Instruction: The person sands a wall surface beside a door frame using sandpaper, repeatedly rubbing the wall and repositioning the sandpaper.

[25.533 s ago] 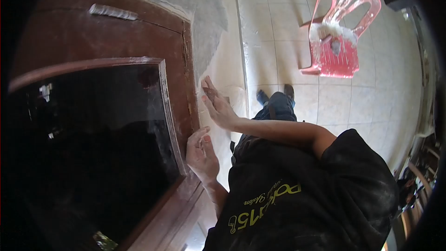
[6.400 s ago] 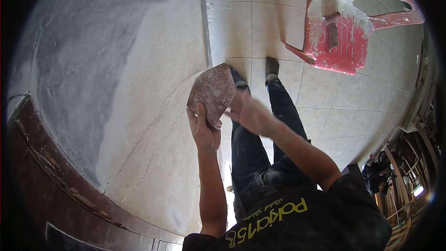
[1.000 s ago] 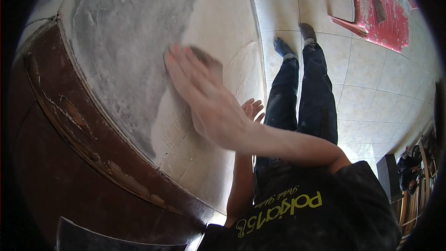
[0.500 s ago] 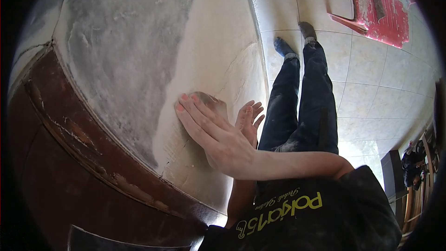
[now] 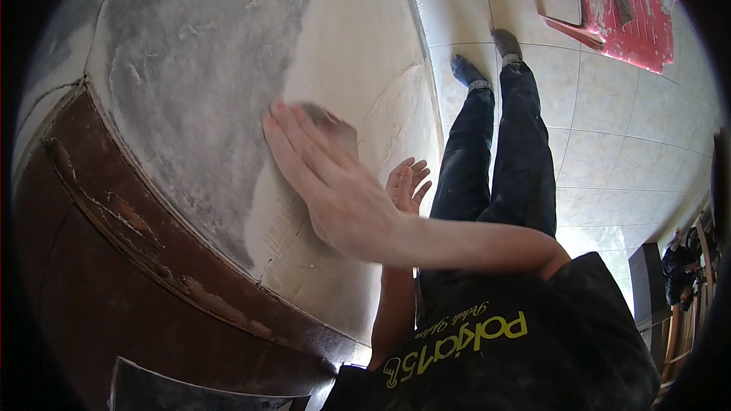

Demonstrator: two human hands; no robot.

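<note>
My right hand [image 5: 327, 175] reaches across my body with its fingers flat, pressing a brownish-grey piece of sandpaper [image 5: 332, 123] against the wall [image 5: 365, 46]. The hand is slightly blurred, and much of the sandpaper is hidden beneath it. Around it the wall has a grey, patchy area on one side and a cream-coloured plastered band on the other. My left hand [image 5: 409, 183] is held near the wall beyond my right forearm, fingers apart and nothing in them. Part of it lies behind that forearm.
Dark brown wood trim [image 5: 175, 251] with peeling edges borders the wall. On the tiled floor [image 5: 601, 99], beyond my feet, stands a worn red-painted object [image 5: 643, 27]. A dark item and wooden pieces [image 5: 674, 335] are at the right edge.
My right hand has slid up and left along the wall with the sandpaper, towards the grey area. My left hand stays almost where it was, still open.
</note>
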